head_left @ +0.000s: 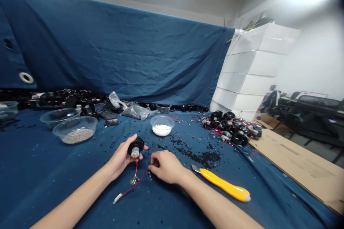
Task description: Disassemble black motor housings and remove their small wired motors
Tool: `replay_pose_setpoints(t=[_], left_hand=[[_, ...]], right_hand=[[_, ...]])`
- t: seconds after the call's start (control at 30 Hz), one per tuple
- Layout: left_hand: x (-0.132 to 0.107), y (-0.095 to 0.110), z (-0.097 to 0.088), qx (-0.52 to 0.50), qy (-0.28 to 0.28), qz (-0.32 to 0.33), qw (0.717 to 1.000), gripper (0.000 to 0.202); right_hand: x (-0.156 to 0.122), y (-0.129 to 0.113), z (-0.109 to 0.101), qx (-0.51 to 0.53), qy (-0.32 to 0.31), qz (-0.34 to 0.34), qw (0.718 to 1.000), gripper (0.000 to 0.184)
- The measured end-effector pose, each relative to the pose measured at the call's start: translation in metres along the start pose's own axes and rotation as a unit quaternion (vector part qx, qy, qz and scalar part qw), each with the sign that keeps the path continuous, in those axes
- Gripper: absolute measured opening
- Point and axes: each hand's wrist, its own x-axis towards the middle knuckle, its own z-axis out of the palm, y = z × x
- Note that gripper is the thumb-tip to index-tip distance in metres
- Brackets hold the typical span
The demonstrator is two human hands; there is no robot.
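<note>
My left hand [122, 157] is closed around a small motor [135, 152] set in a round black housing [137, 144]. Red wire [136, 166] hangs from the motor to a small metal piece [133, 180], and more red wire leads to a white connector [117, 198]. Just to the right, my right hand [166, 166] has its fingers curled and thumb pressed in, low over the cloth. Whatever it pinches is hidden. Small bits [149, 175] show below its thumb. A yellow utility knife [225, 185] lies right of that hand.
Small black pieces [206, 158] are scattered beyond my right hand. A bowl of white material [162, 126] stands ahead, and a bowl of small grains [77, 134] at left. Motor parts [233, 128] are heaped at right, near a cardboard sheet [298, 164] and white boxes [244, 71].
</note>
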Motion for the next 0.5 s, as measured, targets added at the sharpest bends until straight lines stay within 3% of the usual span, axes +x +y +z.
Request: replay_pose_setpoints(t=[0.3,0.5], left_hand=[[0.006,-0.004,-0.004,-0.069,0.025,-0.021,0.997,0.028],[0.008,0.007,-0.008,-0.148,0.041,-0.05,0.987,0.031]], right_hand=[[-0.001,0.007,-0.002,0.065,-0.001,-0.017,0.998,0.013],[-0.003,0.005,-0.007,0.09,-0.002,-0.051,0.995,0.008]])
